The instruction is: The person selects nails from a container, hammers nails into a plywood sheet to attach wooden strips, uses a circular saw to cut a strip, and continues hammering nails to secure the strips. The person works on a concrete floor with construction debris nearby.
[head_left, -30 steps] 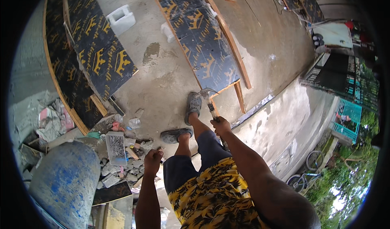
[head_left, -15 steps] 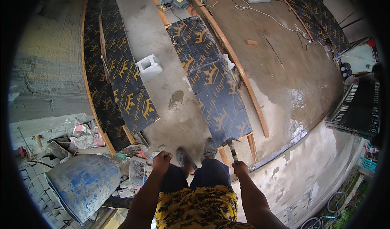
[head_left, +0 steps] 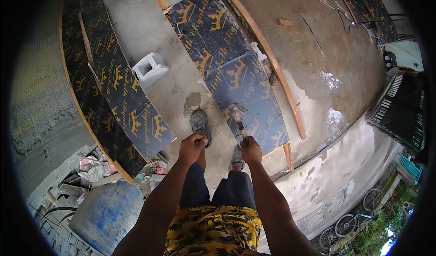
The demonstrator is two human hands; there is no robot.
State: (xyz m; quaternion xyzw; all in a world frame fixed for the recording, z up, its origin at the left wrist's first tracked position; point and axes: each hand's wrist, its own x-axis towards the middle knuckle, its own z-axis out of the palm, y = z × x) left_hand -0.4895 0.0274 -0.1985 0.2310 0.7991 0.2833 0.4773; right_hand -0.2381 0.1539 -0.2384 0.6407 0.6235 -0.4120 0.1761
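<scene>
My right hand (head_left: 251, 151) is wrapped round the handle of a claw hammer (head_left: 240, 125). The hammer's head, blurred by motion, is over the near part of a black panel printed with gold crowns (head_left: 236, 74). Closed in a pinch, my left hand (head_left: 192, 149) is in front of my left shoe; whatever its fingers hold is too small or hidden to make out. The panel lies on the floor ahead of me, with a timber strip (head_left: 268, 60) along its right side.
A hollow concrete block (head_left: 150, 69) stands left of the panel. More black panels (head_left: 122, 79) lie further left. A blue-stained drum (head_left: 107, 213) and rubble (head_left: 93, 165) are at the lower left. A small wood piece (head_left: 284, 22) lies on the wet floor at right.
I have stepped forward, my left foot ahead. Both hands have moved forward and closer together, and the hammer has come over the panel. The block and panels appear nearer.
</scene>
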